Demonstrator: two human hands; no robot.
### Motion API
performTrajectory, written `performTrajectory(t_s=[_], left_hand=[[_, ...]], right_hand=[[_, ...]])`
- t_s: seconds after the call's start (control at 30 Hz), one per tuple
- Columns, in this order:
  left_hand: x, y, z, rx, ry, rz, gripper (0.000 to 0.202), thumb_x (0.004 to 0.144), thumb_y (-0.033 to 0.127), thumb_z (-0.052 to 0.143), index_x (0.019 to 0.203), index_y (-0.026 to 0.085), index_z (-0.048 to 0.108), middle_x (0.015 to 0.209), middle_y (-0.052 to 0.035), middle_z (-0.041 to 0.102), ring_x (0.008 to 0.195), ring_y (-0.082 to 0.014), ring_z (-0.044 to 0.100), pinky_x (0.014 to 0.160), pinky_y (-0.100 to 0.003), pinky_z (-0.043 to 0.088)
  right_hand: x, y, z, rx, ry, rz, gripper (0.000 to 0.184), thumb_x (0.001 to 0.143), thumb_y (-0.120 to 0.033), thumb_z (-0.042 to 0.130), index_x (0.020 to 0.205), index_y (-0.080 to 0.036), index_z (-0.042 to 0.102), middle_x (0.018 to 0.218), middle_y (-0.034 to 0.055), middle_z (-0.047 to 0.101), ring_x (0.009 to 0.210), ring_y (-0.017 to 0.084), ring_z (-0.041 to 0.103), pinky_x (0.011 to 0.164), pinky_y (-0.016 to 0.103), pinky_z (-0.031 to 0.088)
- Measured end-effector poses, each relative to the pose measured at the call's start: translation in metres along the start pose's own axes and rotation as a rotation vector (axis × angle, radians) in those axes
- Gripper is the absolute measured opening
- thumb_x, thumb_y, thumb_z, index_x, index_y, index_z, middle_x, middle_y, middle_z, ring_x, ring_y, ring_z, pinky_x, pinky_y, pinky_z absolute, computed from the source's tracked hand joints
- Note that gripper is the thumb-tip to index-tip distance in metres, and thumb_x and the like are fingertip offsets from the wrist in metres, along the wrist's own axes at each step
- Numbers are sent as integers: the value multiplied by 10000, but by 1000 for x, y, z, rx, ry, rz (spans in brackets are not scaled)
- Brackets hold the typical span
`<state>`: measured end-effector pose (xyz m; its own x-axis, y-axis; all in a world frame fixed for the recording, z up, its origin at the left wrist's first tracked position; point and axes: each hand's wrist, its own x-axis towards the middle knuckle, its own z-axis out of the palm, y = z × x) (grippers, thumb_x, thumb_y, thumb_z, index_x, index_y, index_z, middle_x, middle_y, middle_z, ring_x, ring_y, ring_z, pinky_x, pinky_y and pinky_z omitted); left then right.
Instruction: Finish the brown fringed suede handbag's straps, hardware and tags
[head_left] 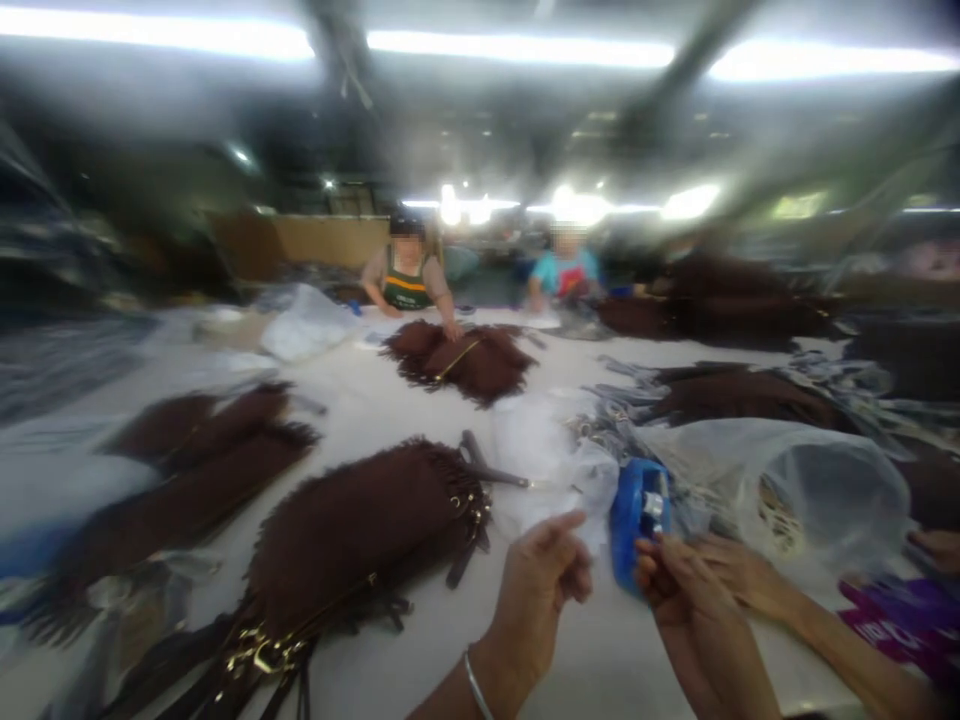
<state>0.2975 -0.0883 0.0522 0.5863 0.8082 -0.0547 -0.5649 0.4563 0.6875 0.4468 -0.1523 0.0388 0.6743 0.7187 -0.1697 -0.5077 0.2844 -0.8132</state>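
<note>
My left hand [536,585], with a silvery bangle at its wrist, is raised over the table with its fingers curled in. Whatever it may hold is too small or blurred to see. My right hand [694,600] is closed in a pinch just below a blue tape dispenser or similar blue item [626,525]; I cannot make out what is between the fingertips. To the left of my hands lies a dark brown fringed bag [352,530] with gold-coloured fittings and straps. A clear plastic bag [544,440] lies crumpled beyond my left hand.
A co-worker's hand [750,575] reaches in beside my right hand. A large clear bag [832,490] holds pale rings or loops. More brown bags [217,465] lie at the left. Across the white table [345,385], a person in an apron [405,285] touches another brown fringed piece [465,365].
</note>
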Motion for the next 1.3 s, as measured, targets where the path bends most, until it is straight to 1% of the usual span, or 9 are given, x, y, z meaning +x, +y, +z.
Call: performTrajectory(t_s=[0.17, 0.37, 0.5, 0.6, 0.7, 0.77, 0.9, 1.07, 1.3], left_hand=[[-35, 28, -55, 213, 151, 74, 411, 809, 408, 645, 1023, 56, 657, 738, -60, 619, 521, -98, 539, 491, -218, 358], [-102, 21, -134, 713, 280, 52, 355, 873, 380, 487, 983, 109, 689, 702, -41, 649, 472, -113, 556, 439, -215, 317], [-151, 27, -173, 1011, 191, -81, 292, 874, 298, 471, 820, 138, 709, 618, -31, 641, 492, -143, 576, 474, -233, 377], [-170, 61, -186, 1310, 176, 112, 232, 888, 236, 478, 948, 186, 696, 860, -70, 685, 780, -200, 641, 696, -286, 481], [-163, 108, -194, 1668, 394, 402, 301, 919, 199, 448, 1187, 208, 584, 1184, -110, 601, 1131, -253, 528, 990, -394, 397], [-149, 133, -201, 1899, 445, 402, 405, 870, 191, 554, 1273, 201, 515, 1295, -131, 531, 1231, -306, 437, 1037, -466, 344], [-124, 166, -218, 2034, 325, 176, 361, 824, 145, 604, 1183, 177, 577, 1166, -139, 591, 1089, -311, 525, 936, -445, 403], [-114, 198, -235, 1937, 140, 114, 240, 850, 168, 546, 1060, 206, 657, 1020, -74, 680, 994, -253, 601, 904, -337, 410], [-104, 227, -252, 1852, 146, 104, 337, 840, 151, 509, 1162, 238, 554, 1061, -31, 687, 1002, -217, 618, 849, -281, 418]], right_hand=[[-29, 50, 10, 32, -28, 204, 405, 564, -245, 886, 913, -184, 691, 860, 21, 747, 657, 93, 680, 647, 169, 590], [-46, 100, 34, -22, -121, 311, 420, 567, -251, 885, 934, -189, 690, 823, -3, 737, 617, 73, 661, 626, 147, 576], [-62, 125, 52, -134, -226, 342, 377, 610, -286, 860, 933, -204, 685, 782, -27, 708, 571, 65, 623, 589, 154, 561], [-69, 131, 66, -334, -303, 230, 365, 636, -355, 831, 931, -201, 681, 743, -24, 687, 539, 78, 579, 529, 175, 527], [-71, 135, 84, -687, -367, -22, 357, 680, -457, 764, 919, -204, 685, 688, -21, 673, 510, 108, 557, 480, 210, 481], [-75, 140, 99, -862, -486, -119, 332, 742, -484, 689, 929, -210, 679, 685, -15, 674, 529, 135, 580, 511, 240, 486], [-96, 159, 134, -1028, -739, -196, 262, 862, -418, 530, 992, -217, 636, 739, 1, 684, 596, 165, 631, 605, 278, 494], [-128, 183, 181, -1101, -984, -341, 204, 907, -294, 447, 917, -226, 639, 719, -7, 678, 616, 159, 631, 610, 250, 457], [-114, 212, 211, -1364, -804, -641, 254, 952, -268, 422, 1005, -253, 670, 923, 29, 728, 816, 188, 684, 694, 247, 447]])
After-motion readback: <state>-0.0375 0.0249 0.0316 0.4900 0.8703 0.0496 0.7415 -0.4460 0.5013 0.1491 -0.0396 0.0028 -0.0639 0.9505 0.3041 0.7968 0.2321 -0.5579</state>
